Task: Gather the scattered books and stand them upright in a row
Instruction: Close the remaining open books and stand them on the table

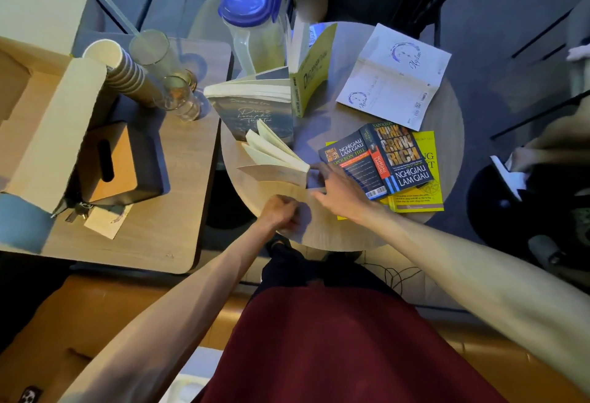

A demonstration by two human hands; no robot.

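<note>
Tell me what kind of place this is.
Probably a café or casual reading lounge: a small round table strewn with books, used drinking glasses beside stacked paper cups, and a lidded water pitcher.

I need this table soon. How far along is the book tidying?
Partly done. Two books look upright near the jug: the dark blue book and the yellow-green book. In hand: the right hand and left hand hold a fanned-open book. Left: the Think and Grow Rich book, the yellow book beneath it, and the white book lie open, face down.
</note>
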